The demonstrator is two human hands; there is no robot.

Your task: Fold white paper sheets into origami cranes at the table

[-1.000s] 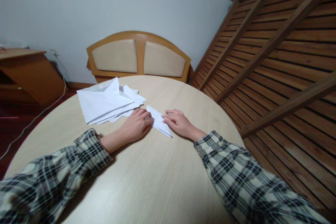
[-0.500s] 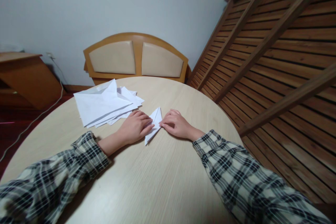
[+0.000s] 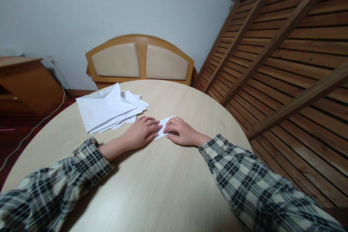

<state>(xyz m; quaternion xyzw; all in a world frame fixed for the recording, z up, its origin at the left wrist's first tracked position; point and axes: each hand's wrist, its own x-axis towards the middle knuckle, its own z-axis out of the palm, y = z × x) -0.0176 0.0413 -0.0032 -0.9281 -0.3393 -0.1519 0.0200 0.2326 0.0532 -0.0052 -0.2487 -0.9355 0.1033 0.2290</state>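
Note:
A small folded white paper (image 3: 164,127) lies flat on the round light-wood table (image 3: 152,181), mostly covered by my hands. My left hand (image 3: 141,132) rests on its left part, fingers stretched out and pressing down. My right hand (image 3: 181,133) lies on its right part, fingers curled with the tips pressing the paper. Both forearms wear plaid sleeves. Only the middle strip and the upper corner of the folded paper show between the hands.
A loose pile of white paper sheets (image 3: 108,110) lies just left of my left hand. A wooden chair with padded back (image 3: 140,61) stands at the far table edge. Slatted wooden panels (image 3: 285,54) lean at the right. A wooden cabinet (image 3: 24,83) and a cable (image 3: 40,119) are at left.
The folded paper was turned from a slanted flat piece, stood up as a pointed shape half a second ago, and now lies pressed flat under both hands, which have moved closer together.

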